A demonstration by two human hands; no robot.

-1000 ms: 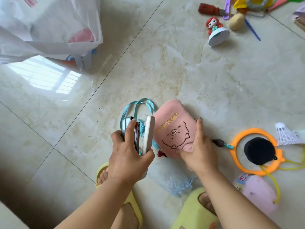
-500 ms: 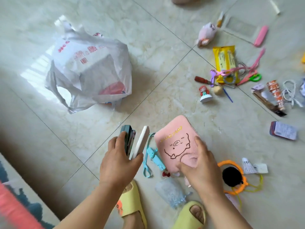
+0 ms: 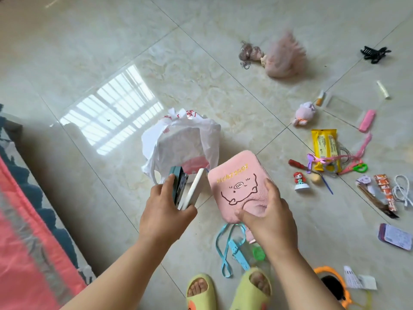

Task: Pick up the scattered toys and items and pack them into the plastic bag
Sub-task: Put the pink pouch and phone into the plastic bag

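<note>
Far left: pink and dark blanket (image 3: 24, 231) along the floor edge.
Left hand (image 3: 166, 214): fingers curled round two flat items held on edge, a teal case (image 3: 177, 186) and a white slab (image 3: 196, 189), thumb on the near side.
Just beyond those fingertips: white plastic bag (image 3: 178, 142) on the floor, mouth slack, something pink inside.
Right hand (image 3: 268, 217): thumb on the front, fingers behind, pinching the lower corner of a pink pouch (image 3: 237, 182) with a pig drawing; pouch raised off the floor, just right of the white slab.
Below right wrist: blue strap (image 3: 232, 249) on the tile, near yellow slippers (image 3: 252, 289).
Right of the fingers, well apart: red-haired figurine (image 3: 300, 181), yellow packet (image 3: 325, 148), pink plush (image 3: 305, 113), white cable (image 3: 402, 191), orange ring (image 3: 335, 287), shuttlecock (image 3: 350, 276).
</note>
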